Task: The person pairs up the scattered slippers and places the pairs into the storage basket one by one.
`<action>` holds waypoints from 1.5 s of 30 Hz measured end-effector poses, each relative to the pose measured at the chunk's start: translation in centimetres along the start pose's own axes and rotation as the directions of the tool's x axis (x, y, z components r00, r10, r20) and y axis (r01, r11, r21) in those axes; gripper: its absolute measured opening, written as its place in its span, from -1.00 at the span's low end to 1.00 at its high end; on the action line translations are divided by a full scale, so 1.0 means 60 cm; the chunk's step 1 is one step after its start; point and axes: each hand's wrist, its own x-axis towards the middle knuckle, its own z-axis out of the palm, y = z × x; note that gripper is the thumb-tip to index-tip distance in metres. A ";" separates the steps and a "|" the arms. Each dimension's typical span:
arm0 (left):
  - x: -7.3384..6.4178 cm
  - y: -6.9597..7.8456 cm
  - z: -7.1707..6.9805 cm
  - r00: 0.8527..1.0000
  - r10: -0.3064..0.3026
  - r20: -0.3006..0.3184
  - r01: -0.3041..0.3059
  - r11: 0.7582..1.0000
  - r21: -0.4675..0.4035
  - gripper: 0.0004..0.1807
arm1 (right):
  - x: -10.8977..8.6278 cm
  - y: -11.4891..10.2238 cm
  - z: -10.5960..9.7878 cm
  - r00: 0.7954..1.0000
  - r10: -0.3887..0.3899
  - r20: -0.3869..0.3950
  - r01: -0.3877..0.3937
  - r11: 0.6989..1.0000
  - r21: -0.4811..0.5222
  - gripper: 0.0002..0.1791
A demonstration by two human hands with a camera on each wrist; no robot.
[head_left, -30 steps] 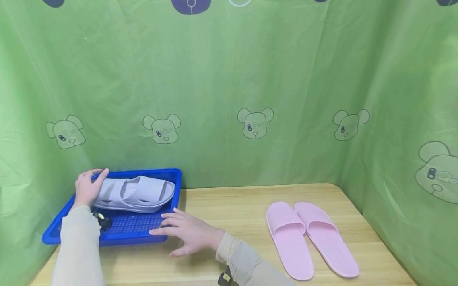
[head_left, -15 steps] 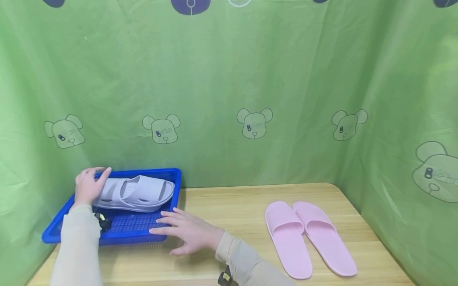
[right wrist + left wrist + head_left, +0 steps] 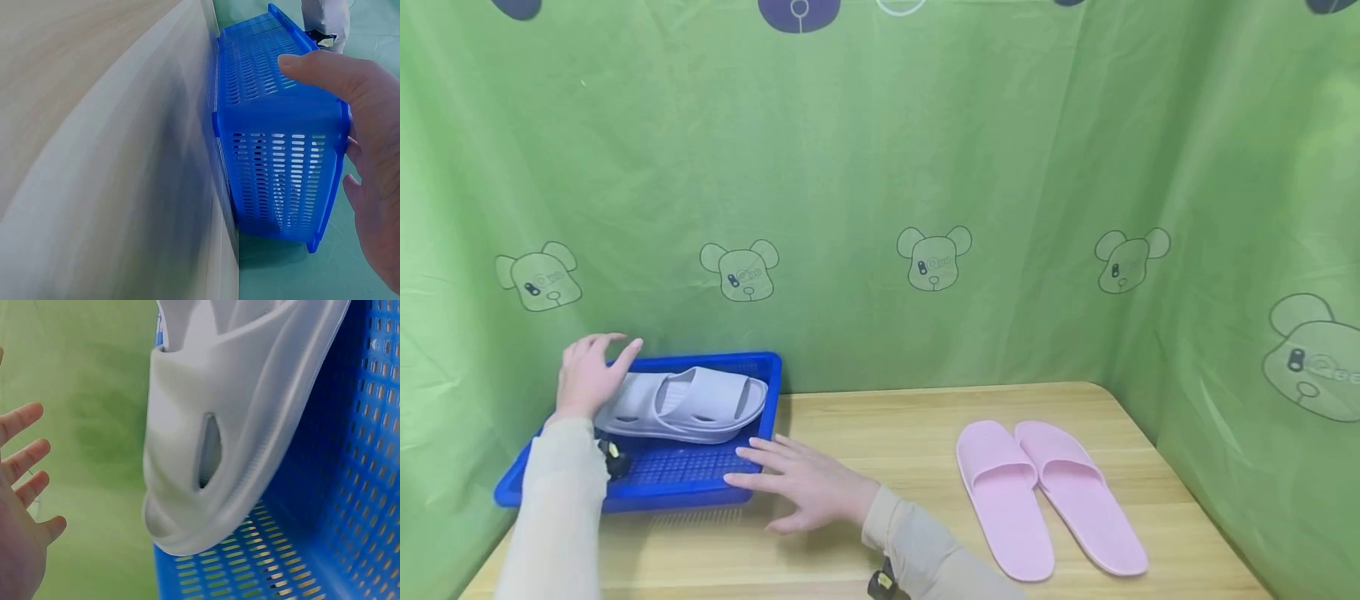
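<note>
Masking part of grey footwear (image 3: pixel 715 398), left grip (image 3: pixel 587 381) splayed empty, right grip (image 3: pixel 811 484) likewise, near basket (image 3: pixel 670 497)

We see a light, wood-grain tabletop (image 3: pixel 880 429) with a rounded far right corner, its boards' grain running mostly from side to side. Toward its left end we find a blue slotted plastic basket (image 3: pixel 677 498) resting directly on the wood, its rim hiding the far left corner from us. Well apart on the right, we have a pair of flat pink slippers (image 3: pixel 1009 517) lying soles down, toes pointing away, near each other at the straps and heels spread.
</note>
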 end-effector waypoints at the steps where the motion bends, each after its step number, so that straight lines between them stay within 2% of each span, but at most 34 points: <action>1: 0.000 0.003 -0.001 1.000 0.010 0.000 -0.010 1.000 0.005 -0.24 | -0.003 0.000 -0.001 1.000 0.006 0.004 -0.006 1.000 0.004 -0.01; 15: 0.004 0.057 -0.018 0.987 0.158 0.038 -0.161 0.981 0.109 -0.27 | -0.043 0.017 -0.002 0.998 0.056 0.023 -0.056 0.998 0.018 0.05; 24: -0.002 0.101 -0.016 0.956 0.290 0.029 -0.291 0.940 0.178 -0.34 | -0.077 0.035 -0.016 0.996 0.090 0.015 -0.090 0.995 0.032 -0.01; 31: -0.017 0.132 -0.014 0.940 0.338 0.046 -0.340 0.917 0.210 -0.35 | -0.110 0.047 -0.023 0.994 0.113 0.004 -0.113 0.993 0.038 -0.09; 42: -0.045 0.167 -0.004 0.906 0.420 0.056 -0.421 0.880 0.219 -0.38 | -0.153 0.058 -0.037 0.981 0.186 0.045 -0.188 0.982 0.036 -0.12; 45: -0.053 0.175 -0.003 0.903 0.425 0.068 -0.429 0.877 0.219 -0.37 | -0.162 0.060 -0.040 0.979 0.200 0.049 -0.202 0.979 0.037 -0.13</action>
